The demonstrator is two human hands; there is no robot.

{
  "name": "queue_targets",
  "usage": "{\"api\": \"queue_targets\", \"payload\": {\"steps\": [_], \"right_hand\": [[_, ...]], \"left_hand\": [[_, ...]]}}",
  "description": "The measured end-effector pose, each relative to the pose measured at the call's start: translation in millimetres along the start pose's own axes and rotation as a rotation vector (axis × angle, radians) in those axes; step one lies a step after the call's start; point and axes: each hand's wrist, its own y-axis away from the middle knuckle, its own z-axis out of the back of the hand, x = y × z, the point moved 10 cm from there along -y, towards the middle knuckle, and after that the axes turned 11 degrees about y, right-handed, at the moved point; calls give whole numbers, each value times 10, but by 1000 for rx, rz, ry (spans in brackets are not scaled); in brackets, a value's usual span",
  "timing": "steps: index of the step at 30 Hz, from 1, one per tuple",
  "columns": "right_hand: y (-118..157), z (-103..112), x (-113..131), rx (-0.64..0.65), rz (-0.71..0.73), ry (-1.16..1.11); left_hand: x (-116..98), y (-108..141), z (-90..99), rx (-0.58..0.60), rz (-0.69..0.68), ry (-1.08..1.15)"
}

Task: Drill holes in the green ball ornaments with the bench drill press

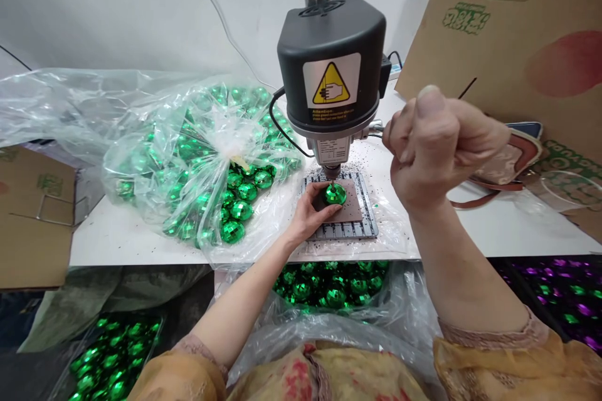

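Observation:
My left hand (311,212) pinches a green mirrored ball (335,195) between thumb and fingers. The ball rests on a brown pad (353,208) over a slotted metal base plate (368,231), directly under the chuck (332,170) of a black-topped bench drill press (332,37). The drill tip appears to meet the top of the ball. My right hand (433,147) is a closed fist, raised to the right of the motor head, by a metal hub (375,130). It seems to grip the press handle, which the fingers mostly hide.
A clear plastic bag (155,156) of green mirrored balls (242,210) lies on the left of the white table (155,254). More green balls (336,291) sit below the front edge. Cardboard boxes (35,213) flank both sides; a brown-strapped bag (510,156) lies at right. Dark shavings surround the plate.

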Motion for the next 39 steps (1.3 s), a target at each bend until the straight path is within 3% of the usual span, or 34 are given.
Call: {"api": "queue_targets", "payload": {"steps": [12, 20, 31, 36, 39], "right_hand": [[165, 39, -71, 111, 18, 12], [268, 90, 69, 63, 242, -97], [405, 140, 72, 49, 390, -115], [119, 30, 57, 21, 169, -78], [-139, -103, 47, 29, 37, -110]], "left_hand": [[-25, 3, -8, -3, -18, -14], [-59, 0, -29, -4, -21, -20], [-17, 9, -2, -15, -17, -23], [-31, -9, -6, -45, -13, -4], [-119, 60, 56, -144, -39, -84]]}}
